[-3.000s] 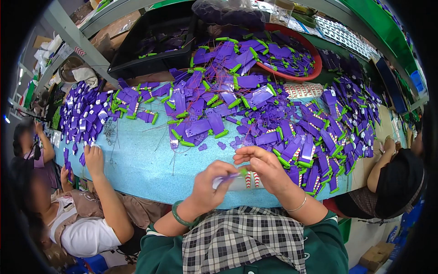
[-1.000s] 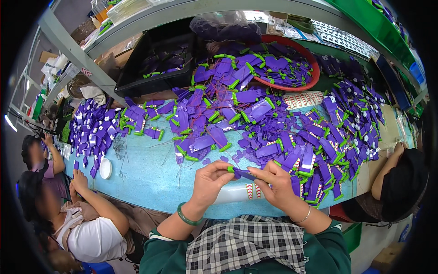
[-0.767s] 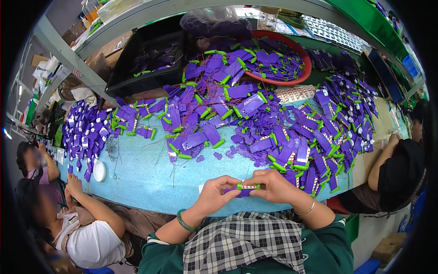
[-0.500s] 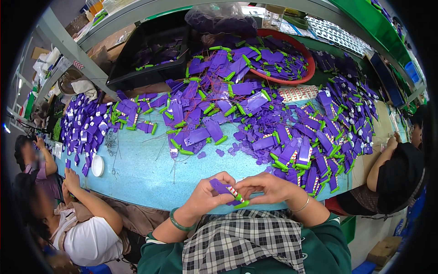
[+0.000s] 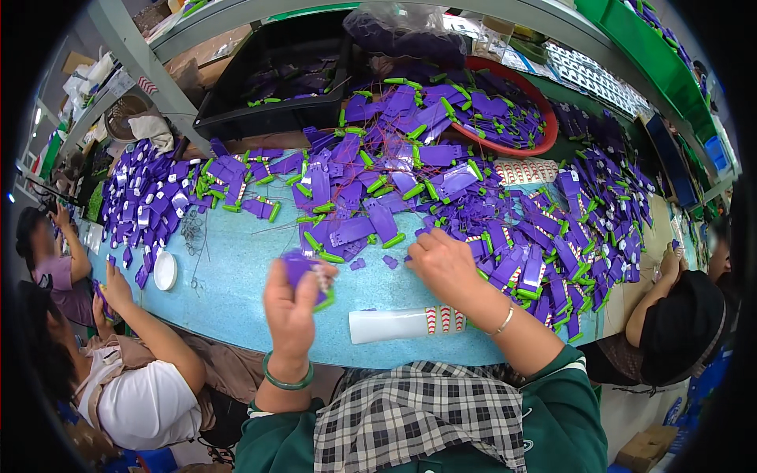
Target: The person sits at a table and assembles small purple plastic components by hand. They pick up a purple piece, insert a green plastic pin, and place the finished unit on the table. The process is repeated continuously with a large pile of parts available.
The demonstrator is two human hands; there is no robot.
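My left hand (image 5: pixel 289 319) is raised over the table's near side, closed around a flat purple plastic part (image 5: pixel 297 266) with a bright green end and a striped sticker; motion blurs it. My right hand (image 5: pixel 443 266) reaches forward to the near edge of the heap, fingertips pinched beside small purple pieces (image 5: pixel 389 262). Whatever those fingertips hold is hidden. Between my forearms lies a white strip of backing (image 5: pixel 386 325) with a few red-and-white chevron stickers at its right end.
Purple parts with green ends (image 5: pixel 378 217) heap across the table, threaded with thin red wires. Behind them stand a black bin (image 5: pixel 272 118) and a red basin (image 5: pixel 544 142). A white round lid (image 5: pixel 165 271) sits left, near purple-and-white parts (image 5: pixel 150 205). Co-workers sit at both sides.
My hands have parted. The left carried the purple part leftward and up; the right let go of it and moved forward to the heap. The sticker strip now shows between them.
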